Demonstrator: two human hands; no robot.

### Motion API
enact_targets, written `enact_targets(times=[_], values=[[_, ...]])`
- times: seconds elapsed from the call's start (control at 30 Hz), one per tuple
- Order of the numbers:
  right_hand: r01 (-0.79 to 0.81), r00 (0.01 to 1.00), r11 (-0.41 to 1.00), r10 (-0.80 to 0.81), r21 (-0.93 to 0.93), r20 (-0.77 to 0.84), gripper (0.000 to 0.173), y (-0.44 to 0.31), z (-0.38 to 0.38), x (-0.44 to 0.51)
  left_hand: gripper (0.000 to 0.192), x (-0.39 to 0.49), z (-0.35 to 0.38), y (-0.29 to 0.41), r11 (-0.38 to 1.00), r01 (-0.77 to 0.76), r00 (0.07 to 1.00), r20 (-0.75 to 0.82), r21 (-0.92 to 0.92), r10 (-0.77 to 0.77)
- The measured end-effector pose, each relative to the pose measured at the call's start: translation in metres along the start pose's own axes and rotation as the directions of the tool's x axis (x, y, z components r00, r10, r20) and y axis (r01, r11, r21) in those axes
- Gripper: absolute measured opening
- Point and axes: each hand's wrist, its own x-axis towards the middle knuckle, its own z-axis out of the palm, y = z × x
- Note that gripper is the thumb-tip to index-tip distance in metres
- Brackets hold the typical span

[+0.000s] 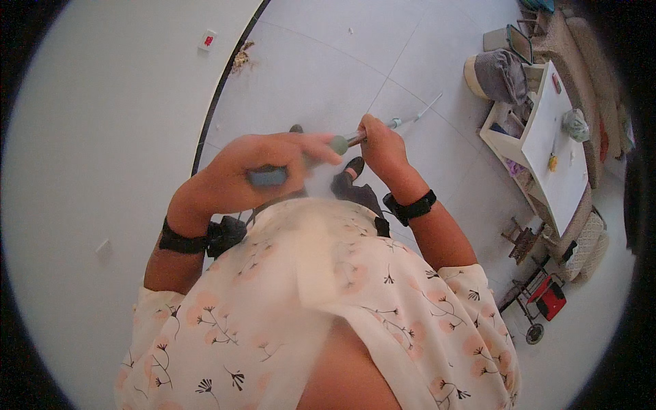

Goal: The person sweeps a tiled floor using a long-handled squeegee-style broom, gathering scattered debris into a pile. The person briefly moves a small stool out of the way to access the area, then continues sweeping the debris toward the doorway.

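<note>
My right hand (383, 146) is closed around a long thin pole (407, 121) with a rounded green end cap and pale green fittings. The pole slants from the cap down toward the floor at the upper right; what its far end carries cannot be made out. At the capped end, my left hand (266, 166) has its fingers stretched out near or against the cap, not wrapped round the pole; whether they touch it is unclear. A blue-grey patch shows on the back of this hand. Black straps circle both wrists.
Brown debris (242, 57) lies on the tiled floor along the black skirting of the left wall. At right stand a white table (556, 154) bearing a plastic bag, a lidded bin (495, 40), a basket with grey cloth (499, 76), a small wooden stool (524, 241) and a wheeled cart (546, 297).
</note>
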Motion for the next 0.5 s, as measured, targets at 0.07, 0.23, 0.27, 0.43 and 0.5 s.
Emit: enact_targets(times=[0.07,0.23,0.27,0.43,0.5], values=[[-0.003,0.999,0.999,0.001,0.037,0.043,0.010,0.004,0.004,-0.001,0.025,0.007,0.003,-0.004,1.000,-0.014,1.000,0.002,0.017,0.014],[0.081,0.996,0.997,-0.082,0.006,0.038,0.012,-0.013,0.020,0.017,0.026,-0.008,-0.005,0.003,1.000,0.004,0.999,-0.037,0.018,-0.003],[0.102,0.994,0.995,-0.101,-0.022,0.040,0.012,-0.022,0.023,0.023,0.026,-0.018,-0.010,0.006,0.999,0.016,0.998,-0.063,0.029,-0.014],[0.259,0.962,0.966,-0.258,0.002,0.085,0.017,-0.089,0.040,0.062,0.024,-0.071,-0.038,0.030,0.984,0.082,0.974,-0.220,0.159,-0.046],[0.330,0.941,0.943,-0.331,0.034,0.073,0.016,-0.119,0.049,0.077,0.021,-0.092,-0.042,0.042,0.970,0.130,0.945,-0.322,0.203,-0.059]])
